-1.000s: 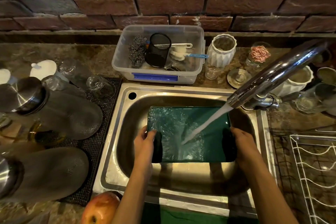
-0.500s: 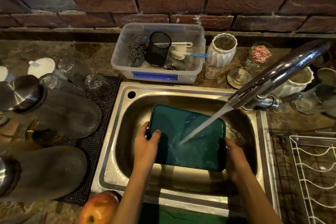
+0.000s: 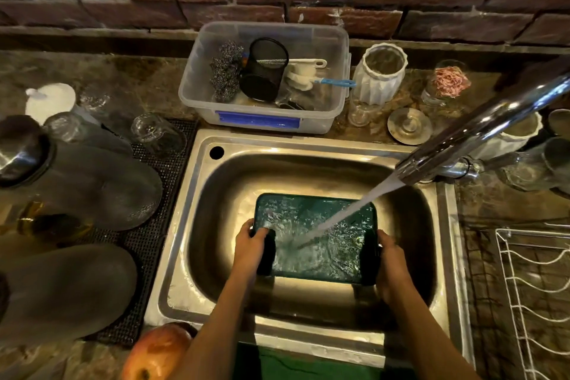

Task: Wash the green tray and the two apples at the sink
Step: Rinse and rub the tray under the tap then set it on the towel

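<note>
The green tray (image 3: 311, 219) lies nearly flat inside the steel sink (image 3: 197, 241), under the running stream from the faucet (image 3: 481, 129). Water splashes over its surface. My left hand (image 3: 249, 248) grips the tray's left edge, thumb on top. My right hand (image 3: 390, 262) holds the right edge. One red-yellow apple (image 3: 154, 352) rests on the counter at the sink's front left corner, partly hidden by my left forearm. A second apple is not in view.
A clear plastic tub (image 3: 265, 114) with scourers and brushes stands behind the sink. Glassware and steel lids sit on a black mat (image 3: 148, 244) at left. White vases and jars crowd the back right. A white wire rack (image 3: 533, 302) lies at right.
The tray was tilted up toward me half a second ago; now it is back down, nearly level, and sits lower and closer in the sink. Both hands kept their grip on its edges.
</note>
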### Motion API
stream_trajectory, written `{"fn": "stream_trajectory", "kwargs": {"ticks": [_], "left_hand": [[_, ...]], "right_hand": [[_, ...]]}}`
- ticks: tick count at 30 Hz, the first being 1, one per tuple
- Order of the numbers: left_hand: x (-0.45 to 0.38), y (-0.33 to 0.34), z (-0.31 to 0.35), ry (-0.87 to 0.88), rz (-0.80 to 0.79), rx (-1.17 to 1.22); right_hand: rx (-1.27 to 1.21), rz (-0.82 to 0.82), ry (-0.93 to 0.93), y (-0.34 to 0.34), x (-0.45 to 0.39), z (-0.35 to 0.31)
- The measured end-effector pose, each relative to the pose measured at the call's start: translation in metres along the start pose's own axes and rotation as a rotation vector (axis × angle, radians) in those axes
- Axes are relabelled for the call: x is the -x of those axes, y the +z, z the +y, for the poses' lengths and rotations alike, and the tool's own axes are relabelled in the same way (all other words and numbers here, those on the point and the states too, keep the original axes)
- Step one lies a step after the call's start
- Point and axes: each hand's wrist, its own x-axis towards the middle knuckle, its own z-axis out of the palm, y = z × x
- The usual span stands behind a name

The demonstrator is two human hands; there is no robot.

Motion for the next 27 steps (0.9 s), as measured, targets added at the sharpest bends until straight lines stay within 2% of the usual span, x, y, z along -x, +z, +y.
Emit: {"fn": "stream_trajectory", "kwargs": {"ticks": [7,17,22,27], "left_hand": [[-0.025,0.006,-0.01,0.012,-0.034,-0.13],[-0.031,0.005,-0.012,0.05,0.003,-0.263],[-0.035,0.003,-0.014,0.11,-0.006,-0.354],[-0.042,0.0,-0.019,0.1,-0.032,-0.358]], "right_hand": [[-0.001,0.036,-0.007,0.003,-0.023,0.015],[0.207,0.139,-0.124,0.013,-0.034,0.025],[0.28,0.131,-0.17,0.015,-0.033,0.027],[0.291,0.105,-0.174,0.013,-0.035,0.025]]}}
